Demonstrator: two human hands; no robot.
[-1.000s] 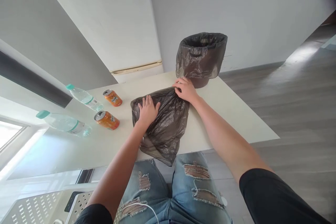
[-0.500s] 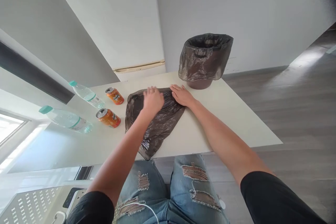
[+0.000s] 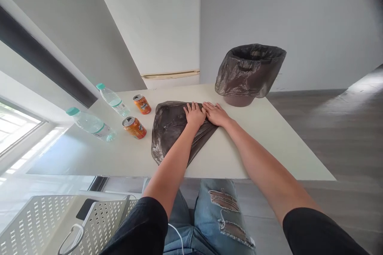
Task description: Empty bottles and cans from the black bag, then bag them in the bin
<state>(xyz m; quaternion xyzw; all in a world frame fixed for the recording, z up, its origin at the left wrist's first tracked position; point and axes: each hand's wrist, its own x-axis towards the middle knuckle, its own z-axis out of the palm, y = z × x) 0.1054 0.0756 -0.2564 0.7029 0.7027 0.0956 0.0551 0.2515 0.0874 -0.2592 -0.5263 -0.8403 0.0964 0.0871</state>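
A dark translucent plastic garbage bag point(image 3: 170, 121) lies spread on the white table point(image 3: 233, 155) in front of me, partly hidden under my left forearm. My left hand point(image 3: 195, 114) rests on the bag's upper right part, its fingers stretched out and pointing away from me. Right beside it, my right hand point(image 3: 216, 114) lies flat over the bag's right corner, fingers extended. Both palms face down and the two hands nearly touch. Beyond my right hand stands a brown bin point(image 3: 239, 101), with another dark bag point(image 3: 248, 73) lining it and folded over its rim.
To the left are two orange soda cans, the nearer can point(image 3: 134, 127) and the farther can point(image 3: 142, 104). Two clear bottles with teal caps, a nearer bottle point(image 3: 89, 123) and a farther bottle point(image 3: 113, 99), stand past them. A perforated beige basket point(image 3: 32, 223) sits at lower left.
My left hand has moved right across the bag and now rests beside my right hand. The bag looks flatter on its left side. The view has shifted slightly.
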